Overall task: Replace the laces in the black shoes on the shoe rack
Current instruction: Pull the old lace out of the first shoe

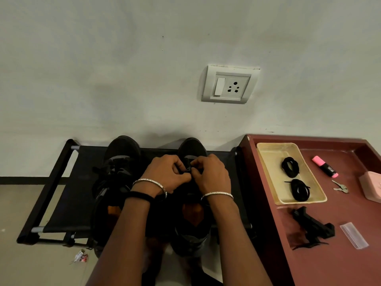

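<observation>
Two black shoes stand side by side on the black shoe rack [59,205], toes toward the wall. The left shoe [117,162] has loose black laces. Over the lace area of the right shoe [192,148], my left hand [167,174] and my right hand [212,174] meet, fingers curled and pinching its black lace [188,168]. Two coiled black laces [290,165] [301,189] lie in a pale yellow tray [266,162] on the maroon table to the right.
The maroon table [321,265] also bears a pink highlighter [324,166], keys [340,187], a pink box [371,185], a black clamp-like object [313,226] and a clear plastic strip [353,235]. A wall socket [229,84] is above. A wrapper [79,258] lies on the floor.
</observation>
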